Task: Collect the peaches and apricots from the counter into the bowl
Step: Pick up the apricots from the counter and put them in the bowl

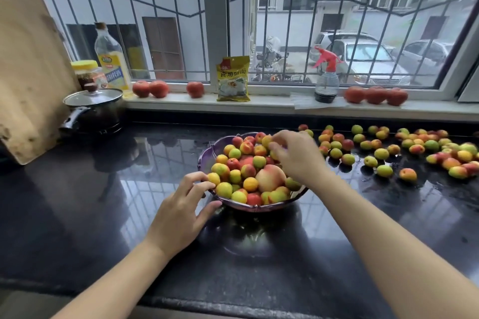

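A purple glass bowl [249,208] stands mid-counter, heaped with small apricots and one large peach [270,177]. My left hand [181,211] grips the bowl's near-left rim, fingers curled over the edge and thumb under it. Over the far right of the pile, my right hand [298,156] has its curled fingers round an apricot [267,141]. Several loose apricots [384,171] lie scattered on the black counter [285,267] to the right of the bowl.
A lidded pot [93,109] and a leaning wooden board [28,72] stand at the left. On the sill are an oil bottle [111,59], a jar [88,74], a yellow packet [233,79], a spray bottle [326,80] and red round fruits [375,95].
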### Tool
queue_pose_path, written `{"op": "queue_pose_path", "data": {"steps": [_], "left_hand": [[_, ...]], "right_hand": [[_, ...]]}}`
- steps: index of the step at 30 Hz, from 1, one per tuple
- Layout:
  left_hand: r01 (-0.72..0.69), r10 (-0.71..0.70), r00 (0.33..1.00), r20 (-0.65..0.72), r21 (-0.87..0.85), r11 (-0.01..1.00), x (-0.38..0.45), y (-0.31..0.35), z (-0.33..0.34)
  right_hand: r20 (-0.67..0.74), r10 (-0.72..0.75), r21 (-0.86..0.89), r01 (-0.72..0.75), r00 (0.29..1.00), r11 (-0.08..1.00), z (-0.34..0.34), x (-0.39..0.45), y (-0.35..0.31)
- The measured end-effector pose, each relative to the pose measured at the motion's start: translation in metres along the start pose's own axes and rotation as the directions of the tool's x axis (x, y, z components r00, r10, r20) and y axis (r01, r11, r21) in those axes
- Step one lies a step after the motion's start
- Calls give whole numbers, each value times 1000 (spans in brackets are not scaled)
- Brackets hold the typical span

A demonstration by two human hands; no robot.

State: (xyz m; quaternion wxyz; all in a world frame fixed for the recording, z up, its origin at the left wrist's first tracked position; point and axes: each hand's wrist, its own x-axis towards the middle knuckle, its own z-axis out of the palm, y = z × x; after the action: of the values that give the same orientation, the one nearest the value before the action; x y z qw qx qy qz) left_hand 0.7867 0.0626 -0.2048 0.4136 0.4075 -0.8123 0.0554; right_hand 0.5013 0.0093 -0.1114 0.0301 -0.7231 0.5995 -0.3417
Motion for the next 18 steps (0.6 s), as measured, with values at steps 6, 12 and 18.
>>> {"op": "queue_pose_path", "data": {"steps": [6,12,18], "left_hand": [[78,-72,995,64,-98,992,1,-8,5],[148,-127,982,136,-157,976,0,-10,11],[146,-124,982,143,-159,976,2,-5,12]], "right_hand": [[-299,292,99,-274,909,957,-20,-32,85],[-233,443,-12,-458,866,889,-5,-56,136],[-57,515,-244,-512,855,824,7,-45,134]]}}
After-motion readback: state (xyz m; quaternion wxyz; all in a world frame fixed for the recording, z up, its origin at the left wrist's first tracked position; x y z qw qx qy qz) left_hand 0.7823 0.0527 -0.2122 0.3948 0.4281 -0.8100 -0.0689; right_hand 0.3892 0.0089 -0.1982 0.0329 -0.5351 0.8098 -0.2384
